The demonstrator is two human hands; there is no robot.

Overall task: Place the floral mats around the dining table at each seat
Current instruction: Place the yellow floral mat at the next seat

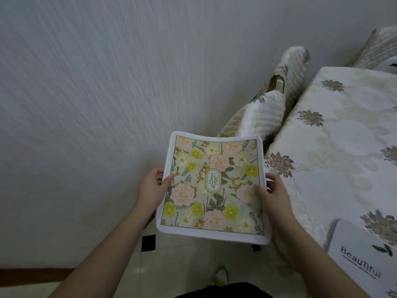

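Floral mat (212, 186), square, white-bordered: being held in the air, face up, beside the dining table (335, 147) and not yet lying on it.

Left hand (151, 187): gripping the mat's left edge, thumb lying on top, fingers tucked beneath. Right hand (271, 190): pinching the right edge the same way, thumb on the printed face.

Handling, judged: sagging slightly between the two grips and dipping at the far edge, so probably soft, thin and light; likely flopping if taken by one corner. Holding at two opposite edges, as now, seeming best for laying flat. Nothing fragile; fabric-like face unlikely to be slipping.

Writing: "GARDEN" reading vertically in the oval label (212, 181) at the mat's centre. "Beautiful" showing on a white box (363, 261) resting on the table's near corner; the smaller line beneath it too blurred for reading.

Surroundings: embroidered flower-patterned tablecloth (322, 168) covering the table; quilted covered chair (270, 112) standing against the far side, next to the wall.
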